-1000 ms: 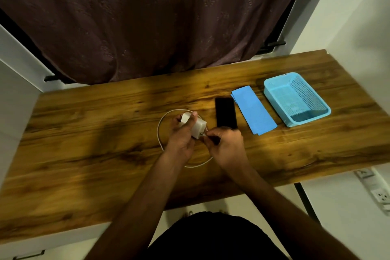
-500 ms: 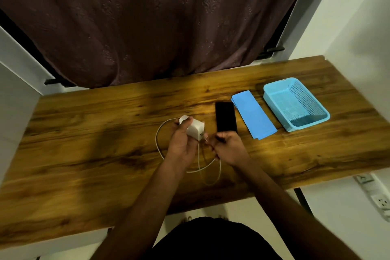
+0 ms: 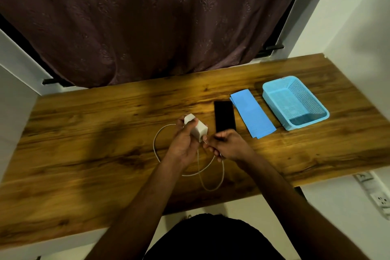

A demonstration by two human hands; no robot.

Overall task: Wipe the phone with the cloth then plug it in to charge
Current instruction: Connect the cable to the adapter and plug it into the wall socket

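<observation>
A black phone [image 3: 224, 115] lies flat on the wooden table [image 3: 105, 145], screen dark. Just right of it lies a folded blue cloth [image 3: 252, 115]. My left hand [image 3: 183, 143] holds a white charger adapter [image 3: 197, 127] above the table, left of the phone. My right hand [image 3: 229, 145] pinches the white cable [image 3: 211, 177] close to the adapter, just below the phone's near end. The cable loops down across the table between my forearms.
A light blue plastic basket [image 3: 295, 102] stands right of the cloth. A dark curtain [image 3: 147, 17] hangs behind the table. A wall socket strip [image 3: 379, 198] is on the right wall below the table edge.
The cable has uncoiled and now hangs in a longer loop toward the table's near edge. My hands have drawn slightly apart, the adapter still in my left hand.
</observation>
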